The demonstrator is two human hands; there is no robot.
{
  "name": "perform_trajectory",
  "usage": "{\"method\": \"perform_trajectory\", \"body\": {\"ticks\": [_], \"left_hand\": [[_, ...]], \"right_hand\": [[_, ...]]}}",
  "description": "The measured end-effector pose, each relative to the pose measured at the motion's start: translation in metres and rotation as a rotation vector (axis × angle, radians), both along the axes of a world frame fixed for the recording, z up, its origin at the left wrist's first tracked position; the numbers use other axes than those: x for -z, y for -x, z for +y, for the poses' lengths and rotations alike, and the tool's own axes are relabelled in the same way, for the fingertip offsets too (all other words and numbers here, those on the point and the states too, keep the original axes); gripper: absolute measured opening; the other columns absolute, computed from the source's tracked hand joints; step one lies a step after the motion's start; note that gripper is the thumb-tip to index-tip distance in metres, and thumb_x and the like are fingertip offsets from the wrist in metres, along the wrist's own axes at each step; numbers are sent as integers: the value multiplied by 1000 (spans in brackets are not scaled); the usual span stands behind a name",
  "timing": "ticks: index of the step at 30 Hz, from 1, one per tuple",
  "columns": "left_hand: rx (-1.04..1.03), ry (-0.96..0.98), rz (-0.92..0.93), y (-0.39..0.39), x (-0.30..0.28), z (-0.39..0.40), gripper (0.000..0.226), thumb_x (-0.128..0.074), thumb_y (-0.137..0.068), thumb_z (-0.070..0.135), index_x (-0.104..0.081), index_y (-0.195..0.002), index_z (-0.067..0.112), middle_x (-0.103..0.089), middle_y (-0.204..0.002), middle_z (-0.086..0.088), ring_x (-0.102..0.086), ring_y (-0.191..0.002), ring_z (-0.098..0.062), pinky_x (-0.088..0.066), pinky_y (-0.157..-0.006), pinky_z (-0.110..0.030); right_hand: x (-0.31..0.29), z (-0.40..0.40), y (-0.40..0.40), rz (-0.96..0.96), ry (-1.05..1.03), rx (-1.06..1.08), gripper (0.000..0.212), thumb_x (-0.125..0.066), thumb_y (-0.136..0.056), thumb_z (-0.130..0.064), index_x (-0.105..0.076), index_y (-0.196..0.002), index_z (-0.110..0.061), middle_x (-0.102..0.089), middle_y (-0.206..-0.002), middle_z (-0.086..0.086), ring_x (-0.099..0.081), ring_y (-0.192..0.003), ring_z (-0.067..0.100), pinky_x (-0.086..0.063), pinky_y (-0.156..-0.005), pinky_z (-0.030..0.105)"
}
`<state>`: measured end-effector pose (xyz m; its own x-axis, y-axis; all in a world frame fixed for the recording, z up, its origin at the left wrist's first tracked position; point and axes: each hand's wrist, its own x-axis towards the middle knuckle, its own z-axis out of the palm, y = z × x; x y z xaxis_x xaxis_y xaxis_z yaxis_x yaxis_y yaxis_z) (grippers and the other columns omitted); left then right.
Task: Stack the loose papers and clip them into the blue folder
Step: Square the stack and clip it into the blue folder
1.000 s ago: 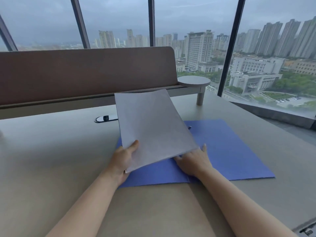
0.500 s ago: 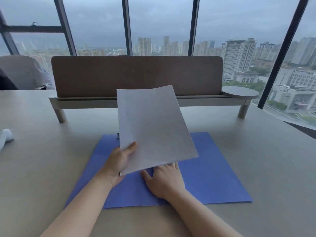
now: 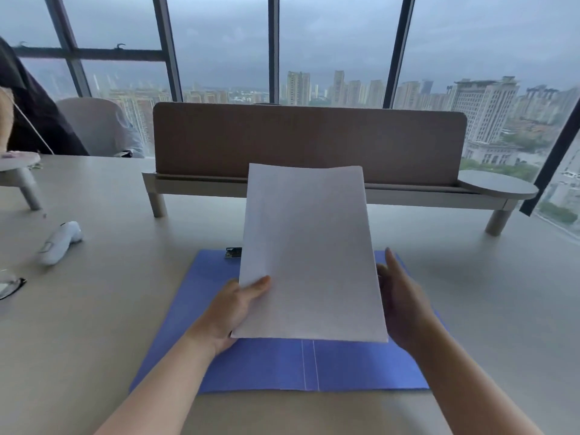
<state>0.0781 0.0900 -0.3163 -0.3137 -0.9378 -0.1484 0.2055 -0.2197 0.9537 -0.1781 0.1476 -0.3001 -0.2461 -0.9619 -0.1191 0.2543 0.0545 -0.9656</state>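
— Thumb on top, fingers hidden beneath: the left hand (image 3: 233,304) pinches the papers (image 3: 309,252) at their left edge. And the right?

— The right hand (image 3: 397,296) stands edge-on at the sheets' right side, fingers straight; I cannot tell if it touches. The papers are tilted up above the open blue folder (image 3: 282,365), lying flat on the table (image 3: 94,324), metal clip (image 3: 233,253) at its far edge.

Matt white papers (image 3: 309,246), smooth matt blue folder (image 3: 263,365), shiny metal clip (image 3: 233,253).
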Motion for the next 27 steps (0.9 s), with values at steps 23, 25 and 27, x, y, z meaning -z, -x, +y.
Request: {"method": "perform_trajectory", "body": {"ticks": [23, 25, 27], "left_hand": [[176, -83, -59, 19, -14, 9, 33, -59, -92, 22, -65, -122, 8, -70, -120, -13, -67, -110, -30, -50, -97, -45], [212, -78, -58, 15, -13, 9, 36, -68, -88, 18, -65, -122, 8, -70, -121, -13, -67, -111, -29, -51, -96, -44], [238, -70, -44, 13, -11, 9, 41, -69, -84, 16, -64, -123, 7, -69, -122, -13, -66, -113, -30, -50, -96, -45]], "right_hand": [[10, 12, 25, -37, -170, -313, 25, -67, -83, -2, -73, -106, 4, -72, -109, 29, -72, -84, 39, -61, -73, 48], [9, 13, 24, -43, -169, -326, 29, -69, -82, -5, -72, -110, 4, -71, -111, 29, -71, -87, 40, -61, -78, 51], [10, 13, 24, -38, -165, -333, 32, -69, -83, -6, -71, -113, 4, -71, -113, 28, -71, -92, 41, -59, -83, 54]]}}
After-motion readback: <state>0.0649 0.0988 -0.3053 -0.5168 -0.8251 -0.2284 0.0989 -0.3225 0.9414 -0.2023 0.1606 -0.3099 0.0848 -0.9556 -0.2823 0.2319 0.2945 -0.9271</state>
